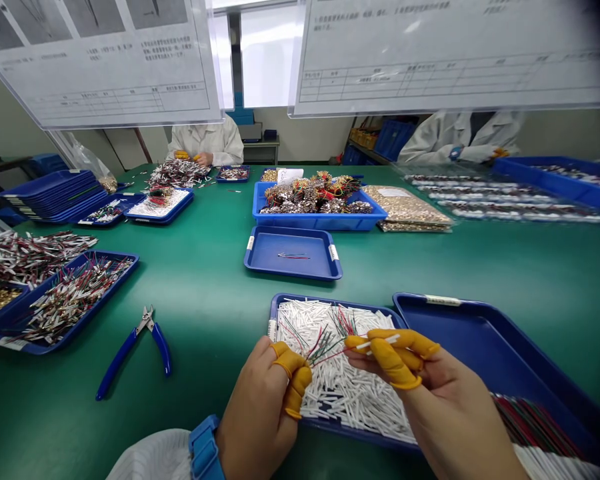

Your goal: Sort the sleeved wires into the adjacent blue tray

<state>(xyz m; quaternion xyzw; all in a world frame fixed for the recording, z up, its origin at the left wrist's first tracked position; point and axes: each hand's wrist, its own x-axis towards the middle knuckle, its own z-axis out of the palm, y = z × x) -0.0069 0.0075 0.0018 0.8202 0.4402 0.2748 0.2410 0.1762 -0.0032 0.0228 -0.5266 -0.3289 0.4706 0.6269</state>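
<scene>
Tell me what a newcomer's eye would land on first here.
Probably the yellow finger covers, low in the middle of the view, where the left hand pinches thin red and green wires and the right hand holds slim white tubes over a tray of loose white pieces. Next, likely the blue-handled cutters lying open on the green table to the left, and farther back the blue bin piled with shiny parts.

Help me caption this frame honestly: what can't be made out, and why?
Head view: lower ends of the wires in the left hand, hidden by its fingers.
Head view: near ends of the lower-right white tubes, cut off by the bottom edge.
Head view: small print on the right hanging sheet, too blurred to read.
</scene>
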